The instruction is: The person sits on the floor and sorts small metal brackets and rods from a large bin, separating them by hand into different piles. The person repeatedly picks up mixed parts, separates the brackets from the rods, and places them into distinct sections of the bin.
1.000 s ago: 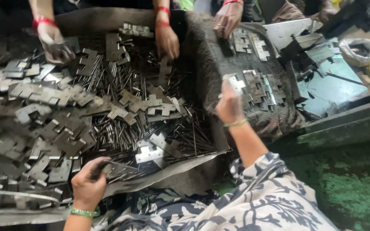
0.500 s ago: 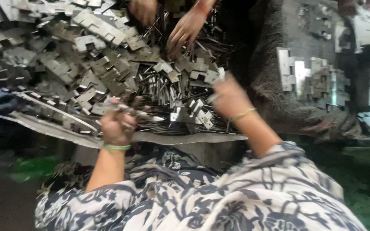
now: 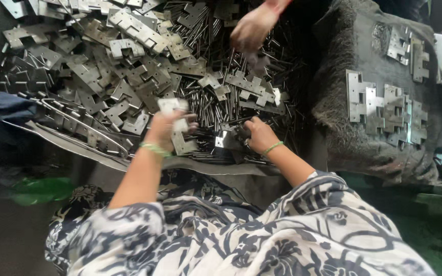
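The left hand (image 3: 166,128) is raised just above the heap and closed around a pale notched metal plate (image 3: 176,110), whose flat end sticks up past the fingers; a green bangle (image 3: 154,148) sits on that wrist. The right hand (image 3: 259,135) is lower, down on the pile, with its fingers curled around a small shiny plate piece (image 3: 227,140) at the near edge of the heap; a green band (image 3: 272,148) circles its wrist too. Between and around both hands lies a thick spread of thin metal pins (image 3: 208,110), dark and mostly pointing away from the person, and over them a jumble of grey notched hinge plates (image 3: 124,66) that fills the far and left part of the heap. The whole heap rests on a worn sheet (image 3: 195,164) whose near edge runs just below the hands. Farther off, another person's hand (image 3: 251,28) reaches into the pins from the far side, blurred. To the right stands a dark, rough block (image 3: 344,117) with a few stacked hinge plates (image 3: 384,110) laid on top of it.
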